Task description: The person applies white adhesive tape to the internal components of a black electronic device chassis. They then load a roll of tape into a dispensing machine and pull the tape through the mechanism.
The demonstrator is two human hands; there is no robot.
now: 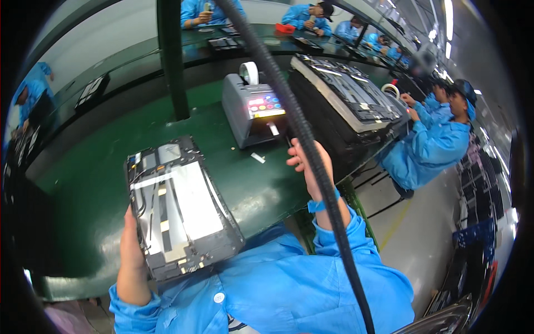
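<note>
My left hand (pixel 132 255) grips the left edge of an opened tablet (pixel 192 206), its thumb along the side and the other fingers hidden beneath. The tablet's inside faces up, with a pale battery area, thin cables and small yellow tabs. A white strip lies across its upper part. In front of a grey automatic tape dispenser (pixel 236 108), my right hand (pixel 317 167) hovers with loosely bent, parted fingers and nothing visible in them. A dark cable crosses in front of part of this hand. A short white tape piece (pixel 273 129) sticks out of the dispenser.
A small white strip (pixel 258 158) lies on the green table (pixel 111 167). Opened tablets (pixel 356 92) are stacked on a black block at the right. A thick dark cable (pixel 311 150) hangs across the view. Co-workers in blue sit at the right (pixel 439 139) and beyond the far bench.
</note>
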